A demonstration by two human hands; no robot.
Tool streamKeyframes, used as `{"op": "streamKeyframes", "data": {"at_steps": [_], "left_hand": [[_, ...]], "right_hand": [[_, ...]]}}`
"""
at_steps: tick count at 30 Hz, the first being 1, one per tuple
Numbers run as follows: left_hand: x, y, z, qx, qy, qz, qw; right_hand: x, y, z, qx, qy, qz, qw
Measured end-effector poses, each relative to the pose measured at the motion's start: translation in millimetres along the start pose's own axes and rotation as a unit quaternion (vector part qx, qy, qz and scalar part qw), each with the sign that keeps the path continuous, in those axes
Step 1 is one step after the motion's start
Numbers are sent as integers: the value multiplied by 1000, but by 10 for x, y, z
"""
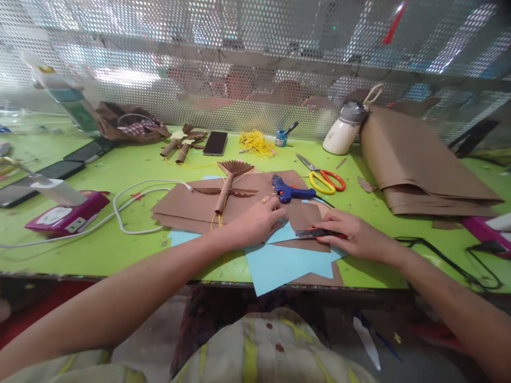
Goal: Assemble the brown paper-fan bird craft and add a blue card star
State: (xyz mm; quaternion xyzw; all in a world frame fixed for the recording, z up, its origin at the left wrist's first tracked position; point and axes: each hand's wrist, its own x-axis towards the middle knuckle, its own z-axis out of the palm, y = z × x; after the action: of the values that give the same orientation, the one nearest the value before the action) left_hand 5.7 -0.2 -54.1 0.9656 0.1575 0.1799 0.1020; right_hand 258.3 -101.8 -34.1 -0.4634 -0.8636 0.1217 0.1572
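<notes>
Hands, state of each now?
Left hand: bent fingers on blue paper, pinching or not can't be told.
Right hand: closed, holding utility knife.

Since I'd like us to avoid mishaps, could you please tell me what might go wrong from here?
The craft knife in the right hand points toward the left hand, so a slip might cut its fingers. The glue gun lies close to the left hand; whether it is hot isn't visible, but if so, it could burn. The light blue paper overlaps brown paper, so a cut might mark the wrong sheet.
</notes>
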Motion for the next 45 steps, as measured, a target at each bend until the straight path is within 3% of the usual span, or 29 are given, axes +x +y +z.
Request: {"op": "streamKeyframes", "data": {"at_steps": [11,21,30,39,45], "left_hand": [[5,5,27,0,0,-1,1000],[2,-19,40,-23,6,5,1000],[6,-10,38,-28,2,1,1000],[12,-27,53,-21,3,-1,1000],[2,-36,70,-12,6,2,1000]], "right_hand": [[-196,16,41,3,9,15,1000],[68,-96,43,-9,9,-1,1000],[-114,-119,119,-9,29,13,999],[62,-178,149,-32,19,7,999],[-69,-218,168,-22,29,23,999]]}}
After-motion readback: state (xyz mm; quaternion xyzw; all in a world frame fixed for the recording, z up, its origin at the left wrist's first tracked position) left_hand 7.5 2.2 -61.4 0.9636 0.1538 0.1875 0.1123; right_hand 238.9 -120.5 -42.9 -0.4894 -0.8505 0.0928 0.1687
